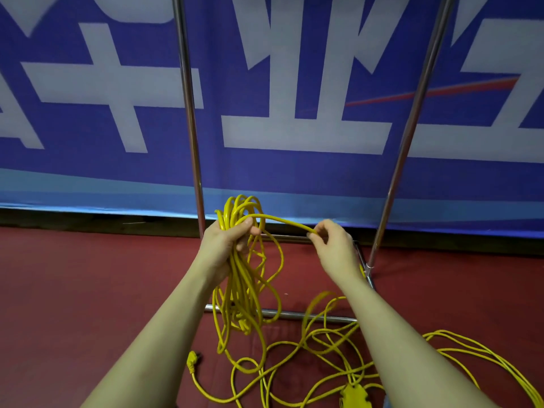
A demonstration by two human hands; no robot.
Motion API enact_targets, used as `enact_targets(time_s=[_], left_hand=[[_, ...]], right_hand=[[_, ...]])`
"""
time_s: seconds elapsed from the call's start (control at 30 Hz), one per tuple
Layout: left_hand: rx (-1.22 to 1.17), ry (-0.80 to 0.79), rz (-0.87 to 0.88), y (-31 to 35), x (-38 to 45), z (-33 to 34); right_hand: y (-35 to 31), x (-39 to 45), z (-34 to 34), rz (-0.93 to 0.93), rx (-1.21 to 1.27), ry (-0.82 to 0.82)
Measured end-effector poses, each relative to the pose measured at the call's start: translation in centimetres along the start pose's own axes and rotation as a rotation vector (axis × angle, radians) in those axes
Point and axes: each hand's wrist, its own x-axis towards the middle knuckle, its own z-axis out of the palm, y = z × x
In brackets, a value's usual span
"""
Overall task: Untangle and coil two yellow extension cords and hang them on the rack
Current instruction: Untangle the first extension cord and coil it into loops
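My left hand (226,242) grips a bundle of yellow cord loops (240,293) that hangs down from my fist, with loop tops sticking up above it. One strand arcs from that hand to my right hand (331,242), which pinches it between thumb and fingers. More yellow cord (323,346) lies tangled on the red floor below, with a yellow plug (192,360) at the lower left and a yellow socket block (353,394) at the bottom edge. The metal rack (188,113) stands right behind the hands; its top bar is out of view.
The rack's right upright (412,125) slants upward, and its base bars (294,315) lie on the red floor (88,290) under the cord. A blue banner (294,172) with large white characters covers the wall behind. Loose cord runs off toward the lower right.
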Motion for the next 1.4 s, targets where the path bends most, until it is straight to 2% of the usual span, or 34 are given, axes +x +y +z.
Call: enact_targets(time_s=[0.07,0.13,0.27,0.4,0.5,0.67,0.8,0.97,1.1,1.17,1.23,1.33,1.4], left_hand=[[-0.033,-0.001,0.009,0.1,0.0,0.0],[-0.088,-0.012,0.022,0.3,-0.2,0.3],[-0.168,-0.021,0.031,0.9,-0.2,0.5],[-0.029,0.012,-0.038,-0.4,-0.4,1.3],[0.033,-0.012,-0.095,-2.2,-0.7,1.7],[0.135,-0.087,-0.122,-3.5,-1.3,1.9],[0.078,-0.203,-0.187,-3.2,-1.5,2.0],[0.042,-0.244,-0.203,-2.4,-1.8,3.5],[-0.137,-0.137,-0.176,-2.1,-1.1,4.4],[-0.247,-0.083,-0.139,-1.7,-0.6,4.6],[-0.32,-0.051,-0.104,-1.2,-0.1,4.4],[-0.397,-0.005,-0.073,-0.3,0.3,3.9],[-0.408,0.012,-0.052,0.2,0.3,3.5]], right_hand=[[0.2,0.0,0.4,-0.048,-0.142,-0.005],[0.6,-0.1,0.9,-0.013,-0.177,-0.04],[0.4,-0.2,0.1,0.09,0.239,-0.056],[-2.1,0.2,-1.1,0.265,0.753,-0.045],[-3.7,0.4,-2.1,0.324,0.941,-0.034],[-5.9,0.5,-2.8,0.392,1.173,-0.108],[-6.8,1.0,-2.8,0.399,1.281,-0.113],[-5.9,1.5,-3.0,0.363,1.261,-0.035],[-4.0,1.1,-2.7,0.321,0.957,0.014],[-3.3,0.4,-2.4,0.297,0.861,-0.027],[-2.9,-0.4,-2.2,0.243,0.789,-0.168],[-2.6,-1.6,-1.9,0.116,0.605,-0.53],[-2.5,-2.3,-1.3,0.039,0.507,-0.679]])
